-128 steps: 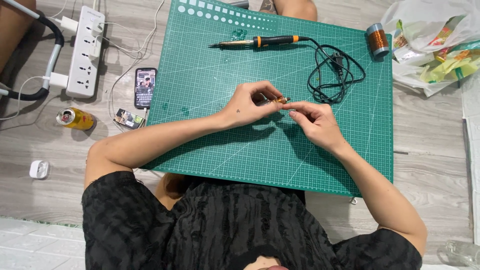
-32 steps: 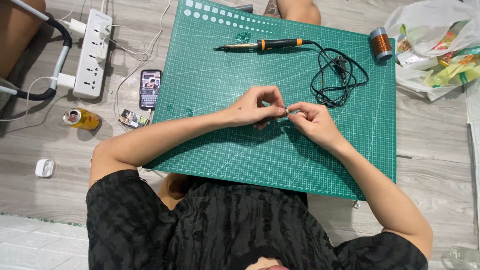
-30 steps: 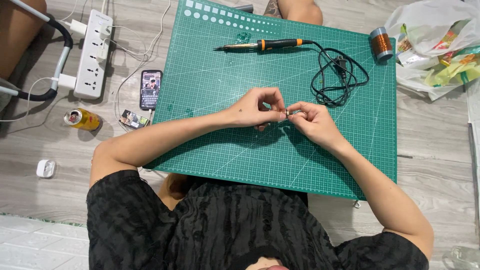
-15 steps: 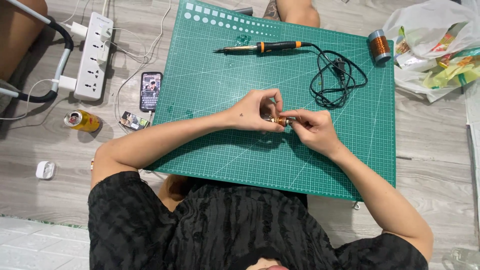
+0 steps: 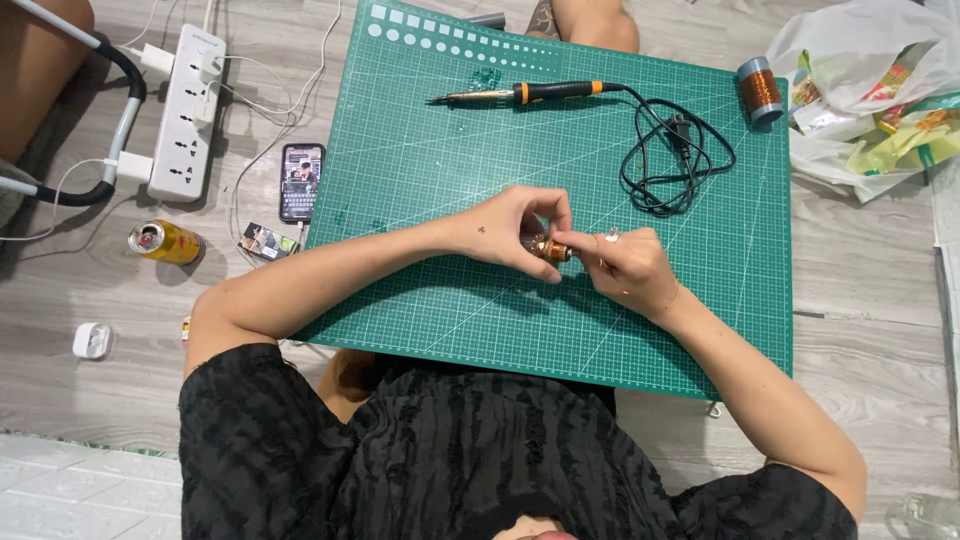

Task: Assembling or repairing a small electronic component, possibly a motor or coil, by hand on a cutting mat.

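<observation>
Gripping a small copper-wound part [image 5: 549, 249], both hands' fingers meet over the green cutting mat [image 5: 420, 130] on grey wood-look flooring [image 5: 870, 270].

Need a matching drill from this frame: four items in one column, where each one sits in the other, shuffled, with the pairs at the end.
Things:
1. soldering iron
2. copper wire spool
3. yellow can
4. small copper part

Places:
A. on its side on the floor, left of the green cutting mat
B. pinched between the left hand and the right hand
C. at the mat's far right corner, beside the plastic bag
D. lying across the far part of the mat

Pairs: 1-D, 2-C, 3-A, 4-B
</observation>
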